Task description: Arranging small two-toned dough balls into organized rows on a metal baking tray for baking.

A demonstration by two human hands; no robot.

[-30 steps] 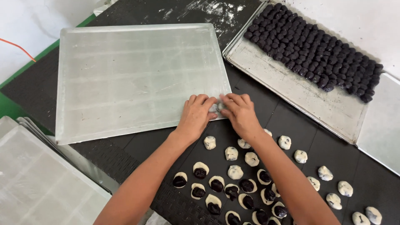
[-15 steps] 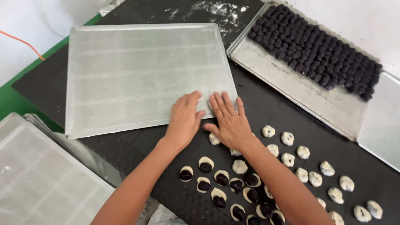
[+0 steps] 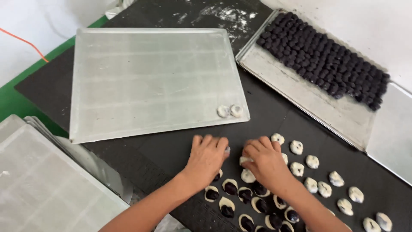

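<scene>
My left hand [image 3: 209, 158] rests palm down on the black mat, its fingertips on a small dough piece at the top of a cluster of white dough rounds with dark filling [image 3: 240, 197]. My right hand [image 3: 267, 161] is beside it, fingers curled on a white dough piece [image 3: 246, 160]. Two closed dough balls [image 3: 229, 111] lie at the near right corner of the big metal baking tray [image 3: 146, 77]. More closed white dough pieces [image 3: 317, 172] lie in a row to the right of my hands.
A second tray [image 3: 300, 94] at the upper right carries several rows of dark filling balls [image 3: 326, 56]. A stack of trays [image 3: 38, 184] sits at the lower left. Flour dusts the black mat [image 3: 171, 150] at the top.
Both hands have pulled back from the tray's corner to the dough cluster on the mat. Two dough balls now lie on the tray where the hands were.
</scene>
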